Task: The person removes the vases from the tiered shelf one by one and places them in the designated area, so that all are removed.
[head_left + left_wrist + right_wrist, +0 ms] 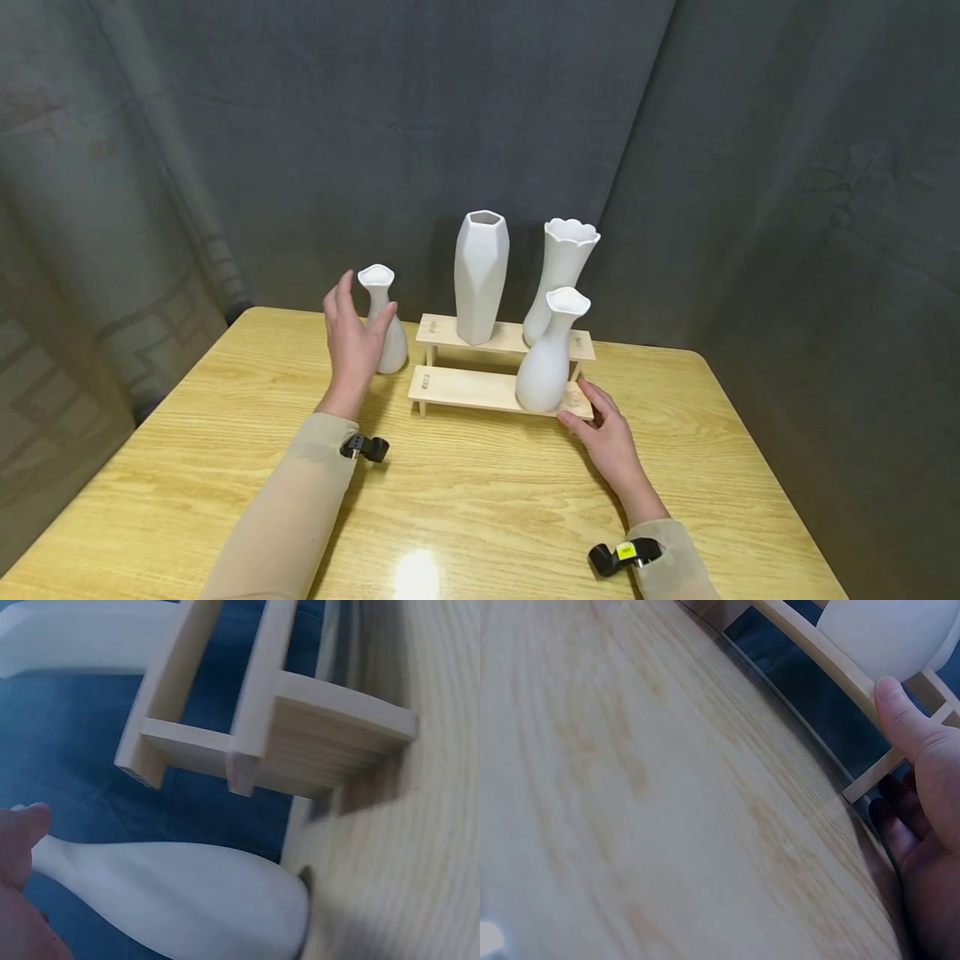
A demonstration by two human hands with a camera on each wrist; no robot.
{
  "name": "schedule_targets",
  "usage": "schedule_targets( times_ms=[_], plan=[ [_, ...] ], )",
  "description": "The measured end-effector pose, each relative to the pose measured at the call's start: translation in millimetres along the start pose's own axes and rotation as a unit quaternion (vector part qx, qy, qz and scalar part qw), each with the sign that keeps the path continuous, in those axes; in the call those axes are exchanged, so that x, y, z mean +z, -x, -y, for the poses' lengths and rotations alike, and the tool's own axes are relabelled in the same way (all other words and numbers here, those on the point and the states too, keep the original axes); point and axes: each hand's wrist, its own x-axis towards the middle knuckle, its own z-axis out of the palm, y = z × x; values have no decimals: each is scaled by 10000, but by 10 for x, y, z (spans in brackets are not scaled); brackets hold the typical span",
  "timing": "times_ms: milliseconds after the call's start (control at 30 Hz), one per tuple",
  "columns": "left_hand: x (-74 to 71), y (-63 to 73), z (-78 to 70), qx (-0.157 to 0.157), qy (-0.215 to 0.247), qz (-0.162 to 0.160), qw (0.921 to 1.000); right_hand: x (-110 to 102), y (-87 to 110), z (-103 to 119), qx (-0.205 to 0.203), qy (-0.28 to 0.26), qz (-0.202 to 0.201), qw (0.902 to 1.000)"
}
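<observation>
My left hand (354,340) is beside a small white vase (392,346) with a wavy rim, which stands on the table left of a two-step wooden stand (465,387). Its thumb overlaps the vase's neck and its fingers are spread to the left of the mouth. In the left wrist view, fingertips (34,819) show at the narrow neck of that vase (187,892). My right hand (609,437) grips the right end of the stand's lower step, thumb on the front edge (891,694) and fingers around the side. A similar white vase (543,375) stands on that step.
On the upper step are a tall faceted white vase (482,279) and a flared white vase with a scalloped rim (561,275). The wooden table (480,508) has rounded far corners, and a dark grey curtain (390,125) hangs behind it.
</observation>
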Motion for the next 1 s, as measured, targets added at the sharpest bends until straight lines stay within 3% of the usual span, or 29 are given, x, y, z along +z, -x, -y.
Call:
schedule_targets(
  times_ms=[233,433,700,1000],
  plan=[
    [-73,20,-210,377,172,-575,9975,1,-16,-1,37,24,-10,10000],
    [-133,69,-432,674,437,-710,9942,-2,-9,-3,48,87,9,10000],
    [-170,171,-765,1319,686,-625,9869,-19,-20,4,26,19,-20,10000],
    [-18,432,-1114,1790,993,-129,9787,-33,-8,0,69,70,10,10000]
  ],
)
